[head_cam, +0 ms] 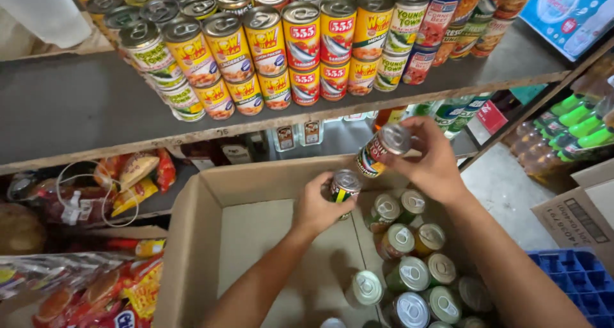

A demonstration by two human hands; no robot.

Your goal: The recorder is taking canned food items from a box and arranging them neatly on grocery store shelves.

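My left hand (pixel 314 208) grips a small can (pixel 344 186) with a silver pull-tab lid, just above the open cardboard box (pixel 198 238). My right hand (pixel 432 162) holds a second can (pixel 380 150) tilted, lid up, a little higher and to the right. Both cans hover over the box's far side. Below my hands, several more cans (pixel 409 273) with silver lids stand upright in the right half of the box. The left half of the box floor is bare cardboard.
A grey shelf (pixel 83 104) above carries stacked rows of yellow, red and green cans (pixel 300 43). Snack packets (pixel 131 174) lie lower left. Green-capped bottles (pixel 575 126) sit at right, a blue crate (pixel 575 280) and another cardboard box (pixel 579 216) lower right.
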